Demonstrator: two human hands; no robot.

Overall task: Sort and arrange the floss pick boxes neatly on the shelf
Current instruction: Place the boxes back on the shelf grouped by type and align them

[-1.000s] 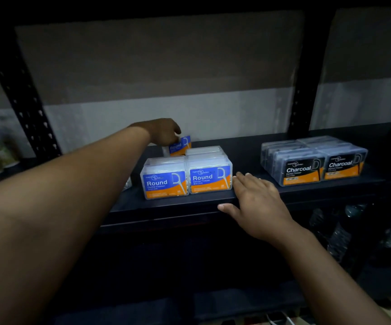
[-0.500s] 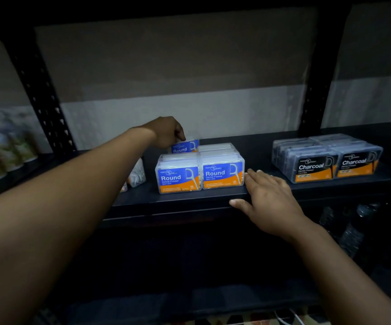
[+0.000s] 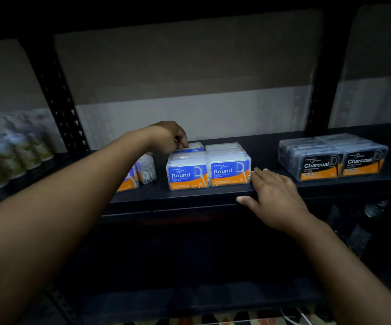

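Clear-plastic blue Round floss box [image 3: 191, 147], rear row: left hand [image 3: 168, 137] is pinching it; right hand [image 3: 275, 198] is resting flat, released. Advise seating it square behind neighbours.

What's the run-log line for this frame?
left hand: seating rear Round box | right hand: flat on shelf edge | Charcoal boxes: grouped right

A shop: black metal shelving [image 3: 213, 195] stocked with rows of boxed floss picks [image 3: 229, 171].
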